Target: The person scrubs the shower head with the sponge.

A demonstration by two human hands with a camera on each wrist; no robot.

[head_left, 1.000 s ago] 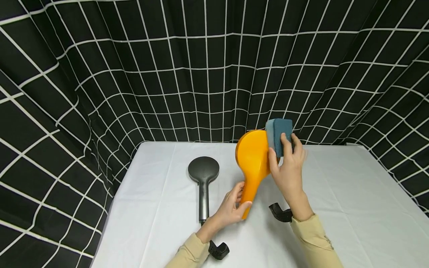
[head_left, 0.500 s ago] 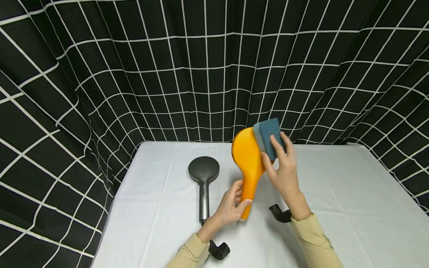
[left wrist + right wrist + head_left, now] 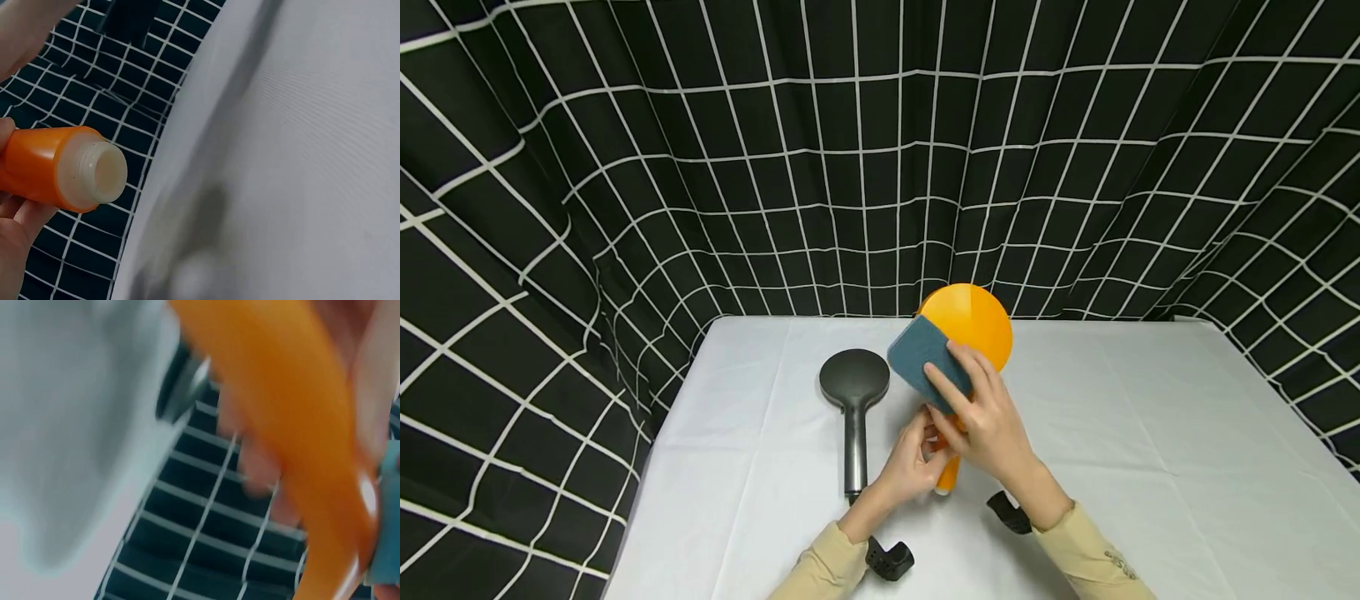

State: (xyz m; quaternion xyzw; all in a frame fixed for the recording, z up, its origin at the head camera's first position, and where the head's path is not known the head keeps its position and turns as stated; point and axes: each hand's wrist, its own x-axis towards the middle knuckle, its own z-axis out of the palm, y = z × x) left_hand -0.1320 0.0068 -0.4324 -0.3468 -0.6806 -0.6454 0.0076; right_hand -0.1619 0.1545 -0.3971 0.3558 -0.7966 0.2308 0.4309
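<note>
An orange shower head (image 3: 977, 321) is held up over the table, its round head at the top. My left hand (image 3: 913, 462) grips its handle, and the left wrist view shows the pale threaded end (image 3: 103, 172) sticking out beyond the fingers. Between the fingers and thumb of my right hand (image 3: 988, 421) is a blue sponge (image 3: 925, 358), lying over the lower left of the head and the neck. In the right wrist view the blurred orange shower head (image 3: 294, 419) crosses in front, with an edge of the sponge (image 3: 387, 519) at the right.
A dark grey shower head (image 3: 855, 379) lies on the white-covered table (image 3: 737, 467), left of the hands. Black curtains (image 3: 820, 183) with a white grid rise behind the table and at both sides. Black wrist mounts show at the left wrist (image 3: 891, 560) and right wrist (image 3: 1009, 512).
My right hand has moved the sponge leftward and down across the orange shower head, from its right edge to its lower left. The left hand has kept its grip in about the same place.
</note>
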